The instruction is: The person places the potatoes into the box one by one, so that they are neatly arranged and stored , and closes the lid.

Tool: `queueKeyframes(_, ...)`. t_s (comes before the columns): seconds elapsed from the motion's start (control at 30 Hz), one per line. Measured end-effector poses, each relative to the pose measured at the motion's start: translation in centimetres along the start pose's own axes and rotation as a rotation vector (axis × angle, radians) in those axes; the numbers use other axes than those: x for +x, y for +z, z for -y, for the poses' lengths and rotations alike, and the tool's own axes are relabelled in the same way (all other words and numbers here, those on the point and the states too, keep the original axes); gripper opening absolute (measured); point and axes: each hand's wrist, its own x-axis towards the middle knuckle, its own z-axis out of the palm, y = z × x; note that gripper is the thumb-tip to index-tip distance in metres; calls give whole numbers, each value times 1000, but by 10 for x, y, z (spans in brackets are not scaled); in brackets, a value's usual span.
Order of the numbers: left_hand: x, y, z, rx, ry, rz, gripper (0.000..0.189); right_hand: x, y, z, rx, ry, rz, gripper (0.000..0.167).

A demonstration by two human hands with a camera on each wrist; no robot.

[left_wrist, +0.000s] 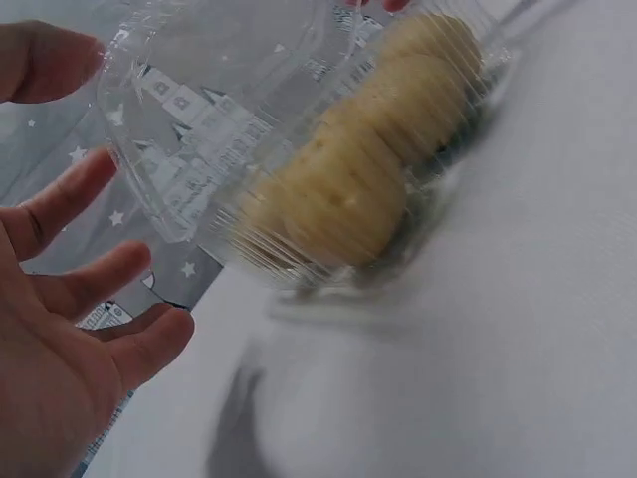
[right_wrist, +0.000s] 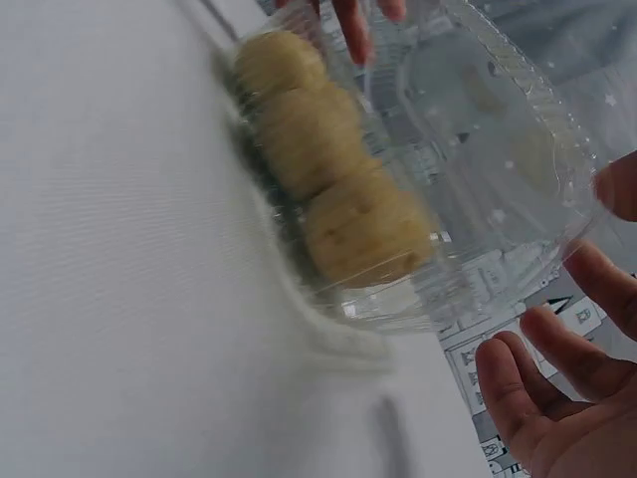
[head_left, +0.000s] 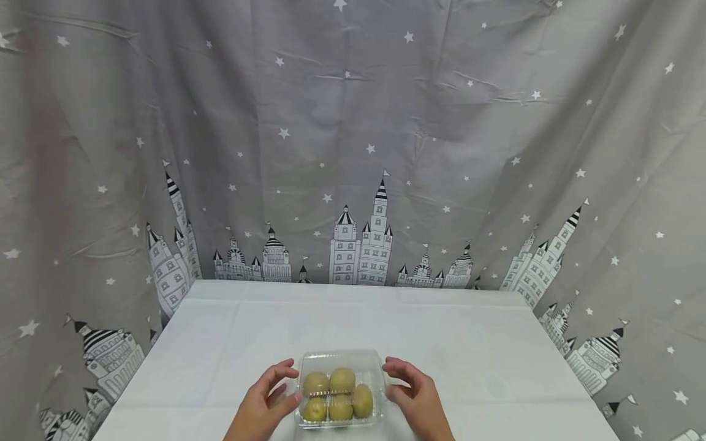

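A clear plastic clamshell box stands on the table near its front edge, several yellow-brown potatoes inside. Both wrist views show its see-through lid tilted up from the base. My left hand is at the box's left side, thumb and fingers spread apart with their tips right at the plastic edge. On the opposite side, my right hand mirrors it, fingers loosely bent and fingertips close to the lid's rim. Neither hand curls round the box. Ridged plastic blurs the potatoes in the left wrist view.
A white cloth covers the table under the box. Behind and at both sides hangs a grey curtain printed with white stars and castles, meeting the table's far edge.
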Motion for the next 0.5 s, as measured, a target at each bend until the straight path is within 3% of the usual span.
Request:
queueKeyframes(0.23, -3, 3, 18, 0, -75, 5, 75, -9, 9, -12, -46, 88, -22, 53)
queueKeyframes(0.4, -1, 7, 27, -20, -98, 30, 81, -14, 14, -20, -142, 146, -63, 57)
queueKeyframes(0.5, -1, 8, 30, -20, -123, 57, 76, -17, 15, -25, -176, 165, -58, 50)
